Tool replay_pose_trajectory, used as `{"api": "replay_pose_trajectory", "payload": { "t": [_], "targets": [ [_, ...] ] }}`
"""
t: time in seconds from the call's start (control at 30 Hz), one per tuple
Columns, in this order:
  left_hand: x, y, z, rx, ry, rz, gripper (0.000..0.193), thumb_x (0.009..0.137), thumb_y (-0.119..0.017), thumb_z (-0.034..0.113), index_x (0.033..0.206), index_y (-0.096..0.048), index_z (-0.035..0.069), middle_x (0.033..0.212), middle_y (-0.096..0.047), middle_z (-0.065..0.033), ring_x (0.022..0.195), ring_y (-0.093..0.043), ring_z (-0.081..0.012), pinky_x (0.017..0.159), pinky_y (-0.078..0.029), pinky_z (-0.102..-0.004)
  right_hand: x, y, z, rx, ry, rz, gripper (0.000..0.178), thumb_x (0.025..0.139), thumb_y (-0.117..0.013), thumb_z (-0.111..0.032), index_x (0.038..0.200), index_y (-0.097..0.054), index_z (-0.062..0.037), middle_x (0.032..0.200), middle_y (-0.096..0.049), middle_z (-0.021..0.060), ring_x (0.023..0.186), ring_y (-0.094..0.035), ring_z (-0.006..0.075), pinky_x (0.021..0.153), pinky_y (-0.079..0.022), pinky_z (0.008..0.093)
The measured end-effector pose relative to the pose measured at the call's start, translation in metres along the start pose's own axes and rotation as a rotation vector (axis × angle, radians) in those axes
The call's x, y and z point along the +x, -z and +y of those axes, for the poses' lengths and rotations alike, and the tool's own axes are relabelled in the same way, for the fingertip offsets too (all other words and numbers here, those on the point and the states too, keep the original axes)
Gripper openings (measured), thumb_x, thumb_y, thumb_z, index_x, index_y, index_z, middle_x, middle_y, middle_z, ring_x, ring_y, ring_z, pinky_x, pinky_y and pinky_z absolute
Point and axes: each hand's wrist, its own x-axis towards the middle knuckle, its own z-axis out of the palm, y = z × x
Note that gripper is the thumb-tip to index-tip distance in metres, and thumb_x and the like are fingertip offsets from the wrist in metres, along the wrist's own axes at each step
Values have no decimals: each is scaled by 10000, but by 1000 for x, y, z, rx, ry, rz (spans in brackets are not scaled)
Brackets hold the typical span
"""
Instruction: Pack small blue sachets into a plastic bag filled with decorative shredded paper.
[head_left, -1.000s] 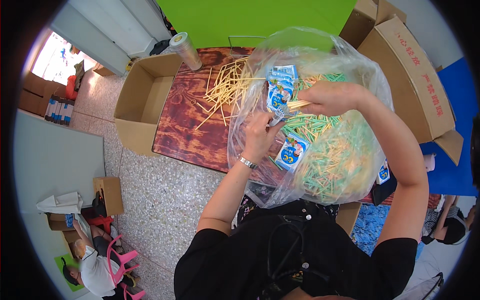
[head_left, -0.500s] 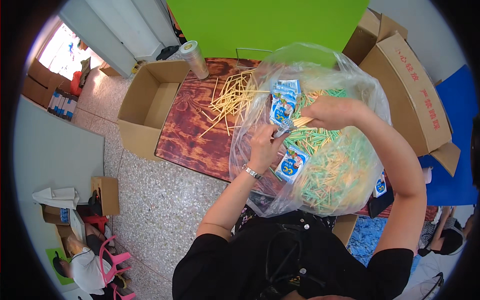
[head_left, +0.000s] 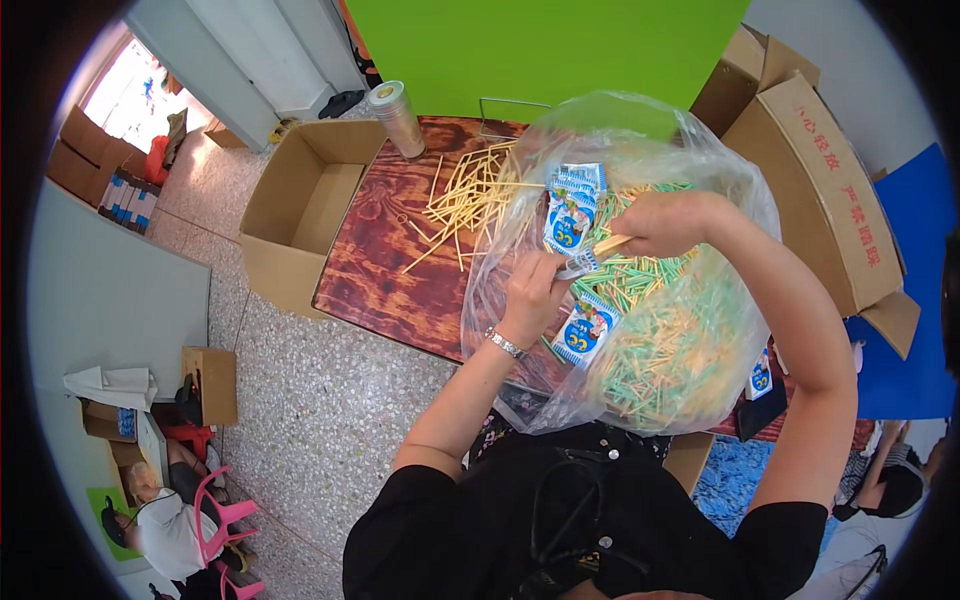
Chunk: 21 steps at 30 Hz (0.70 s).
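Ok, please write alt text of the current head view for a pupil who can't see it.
A left hand pinches a small packet while the right hand holds pale yellow sticks at its end. A clear bag of green and yellow sticks lies on a reddish table.

On the red-brown table (head_left: 370,260), a messy pile of yellow sticks (head_left: 465,200), a tall clear tub (head_left: 398,122) by the corner, and a big clear bag (head_left: 625,120).

The right grip (head_left: 660,224) partly hides the sticks (head_left: 609,246); the upper edge crops the green panel (head_left: 540,50).
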Motion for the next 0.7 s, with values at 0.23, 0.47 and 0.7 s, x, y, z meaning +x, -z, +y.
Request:
{"api": "replay_pose_trajectory", "payload": {
  "t": [0.23,0.47,0.7],
  "targets": [
    [7,-6,10,20,-40,-5,289,692,-791,27,917,-609,23,783,-592,-96,666,-581,-246,589,-468,-339,8,6,-36,-280,-304,-115,182,841,-605,-156,932,-693,-25,928,-694,153,881,-669,325,756,-534,440],
    [12,-18,7,-161,85,-52,307,716,-791,28,961,-607,31,813,-594,-70,656,-582,-175,510,-480,-280,-13,20,-51,-191,-245,85,501,803,-683,-161,1264,-514,-64,1039,-650,192,977,-641,344,828,-521,430],
    [14,-33,11,-437,267,-125,252,767,-752,-15,975,-610,-3,887,-608,-55,786,-615,-102,587,-517,-246,-29,13,-33,-99,-65,292,615,792,-709,-181,1324,-434,-42,1107,-594,223,989,-614,384,828,-509,456]
  ]
}}
